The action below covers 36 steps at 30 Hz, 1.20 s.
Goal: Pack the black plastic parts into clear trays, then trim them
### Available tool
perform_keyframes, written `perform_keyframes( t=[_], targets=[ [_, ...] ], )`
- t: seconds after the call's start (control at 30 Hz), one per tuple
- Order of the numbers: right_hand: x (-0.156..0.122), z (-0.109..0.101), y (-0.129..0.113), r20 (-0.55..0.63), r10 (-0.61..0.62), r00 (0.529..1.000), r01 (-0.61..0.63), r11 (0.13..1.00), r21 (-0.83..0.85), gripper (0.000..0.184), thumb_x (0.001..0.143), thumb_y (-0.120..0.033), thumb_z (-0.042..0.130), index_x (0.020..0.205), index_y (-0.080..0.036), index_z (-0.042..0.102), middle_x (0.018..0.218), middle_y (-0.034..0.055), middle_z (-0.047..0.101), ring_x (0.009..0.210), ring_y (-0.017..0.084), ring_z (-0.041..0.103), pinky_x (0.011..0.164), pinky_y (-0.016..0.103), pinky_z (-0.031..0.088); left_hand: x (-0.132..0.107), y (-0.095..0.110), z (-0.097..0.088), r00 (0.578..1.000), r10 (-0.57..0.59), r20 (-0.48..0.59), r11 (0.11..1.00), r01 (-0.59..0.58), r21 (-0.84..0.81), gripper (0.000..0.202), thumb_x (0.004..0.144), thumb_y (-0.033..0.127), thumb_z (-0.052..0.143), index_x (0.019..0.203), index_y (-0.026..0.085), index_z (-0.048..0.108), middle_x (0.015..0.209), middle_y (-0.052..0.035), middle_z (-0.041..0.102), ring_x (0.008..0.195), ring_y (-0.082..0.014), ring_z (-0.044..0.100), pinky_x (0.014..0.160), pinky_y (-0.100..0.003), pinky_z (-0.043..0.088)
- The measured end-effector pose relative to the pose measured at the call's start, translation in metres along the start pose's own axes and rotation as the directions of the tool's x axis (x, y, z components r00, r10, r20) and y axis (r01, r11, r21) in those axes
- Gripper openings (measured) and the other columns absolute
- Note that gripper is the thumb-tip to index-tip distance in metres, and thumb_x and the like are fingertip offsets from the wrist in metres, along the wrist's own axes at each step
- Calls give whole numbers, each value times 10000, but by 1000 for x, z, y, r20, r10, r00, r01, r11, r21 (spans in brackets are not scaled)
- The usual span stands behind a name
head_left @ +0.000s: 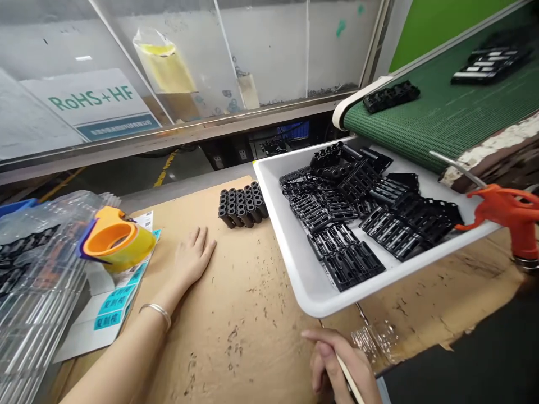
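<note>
My left hand point(194, 255) lies flat on the brown cardboard point(248, 280) with its fingers a little apart, and it holds nothing. Just beyond its fingertips stands a block of black tubes point(241, 205) with round open tops, close to the tray's left wall. At the lower middle, my right hand point(343, 365) is closed around a slim cream-coloured stick-like tool point(348, 375); a thin dark tip shows past the forefinger. A white tray point(290, 269) stands above this hand, with many slotted black plastic parts point(353, 255) piled inside. Small shiny pins or scraps point(374, 341) lie right of the hand.
On the left are a tape roll in an orange holder point(115, 238), a printed sheet point(113, 306) and stacked clear plastic trays point(50, 280). A green conveyor belt point(446, 106) carries black parts at the upper right. An orange air gun point(505, 210) overhangs the tray's right corner.
</note>
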State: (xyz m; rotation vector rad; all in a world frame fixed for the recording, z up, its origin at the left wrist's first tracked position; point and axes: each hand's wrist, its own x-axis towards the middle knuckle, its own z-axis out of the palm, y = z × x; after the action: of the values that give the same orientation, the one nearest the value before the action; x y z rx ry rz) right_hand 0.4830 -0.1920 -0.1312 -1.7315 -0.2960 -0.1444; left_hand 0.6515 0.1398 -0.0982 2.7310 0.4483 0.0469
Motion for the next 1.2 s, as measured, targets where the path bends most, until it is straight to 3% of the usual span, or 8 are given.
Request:
perform_keyframes(
  t=[0.13,0.27,0.43,0.6,0.73,0.97,1.1,1.2],
  targets=[
    [6,-5,-5,135,-288,948,289,957,8,290,1087,-325,359,1140,-285,641,576,-52,690,530,131,678,682,239,598,-12,-10,8,997,63,37,997,-65,51,815,920,512,303,1580,35,322,1687,-209,235,1574,-376,189,1271,-568,118],
    [34,-32,-54,222,-624,749,644,765,-24,278,1080,-378,376,966,-262,601,799,-11,774,703,152,723,823,310,598,-12,-11,13,995,99,4,994,-99,36,807,921,512,292,1574,40,339,1677,-213,259,1570,-375,206,1264,-576,144],
    [129,-67,-96,225,-267,937,349,729,-589,281,1033,-436,472,920,-235,632,975,60,752,963,220,724,835,353,559,-12,-14,18,982,140,-125,987,-148,-62,721,906,486,384,1476,58,494,1619,-229,394,1522,-393,330,1247,-587,206],
    [227,-63,-62,268,12,963,224,515,-827,358,952,-498,647,787,-186,587,711,-20,630,659,151,627,681,313,529,-14,-17,19,956,48,-291,956,-128,-262,533,876,321,461,1316,56,604,1378,-235,627,1331,-367,552,1166,-515,380],
    [235,-53,-44,241,66,968,199,381,-903,309,965,-467,660,898,-165,655,884,16,672,829,175,651,828,383,547,-18,-21,12,903,-134,-409,893,-69,-444,379,917,240,497,1250,87,596,1260,-191,654,1221,-323,605,1095,-538,438],
    [238,-60,-44,52,-55,997,73,517,-853,301,935,-437,688,794,-187,595,732,-31,595,686,146,589,728,326,513,-53,4,-13,849,-295,-438,640,-164,-751,290,935,390,447,1049,150,564,991,-124,667,931,-263,678,897,-486,555],
    [236,-77,-70,-108,-182,977,44,675,-737,427,850,-504,679,685,-255,374,629,-46,476,595,161,531,604,304,445,-125,39,-13,912,-202,-358,441,-241,-864,427,955,507,339,1096,172,563,887,-94,688,839,-234,691,828,-411,580],
    [181,-77,-90,-72,-260,963,158,760,-631,462,878,-625,567,732,-269,311,703,-18,556,674,203,613,616,307,479,-188,58,-6,986,30,-166,247,-168,-954,462,926,586,541,1184,207,599,1008,-93,714,956,-230,692,899,-384,556]
  ],
)
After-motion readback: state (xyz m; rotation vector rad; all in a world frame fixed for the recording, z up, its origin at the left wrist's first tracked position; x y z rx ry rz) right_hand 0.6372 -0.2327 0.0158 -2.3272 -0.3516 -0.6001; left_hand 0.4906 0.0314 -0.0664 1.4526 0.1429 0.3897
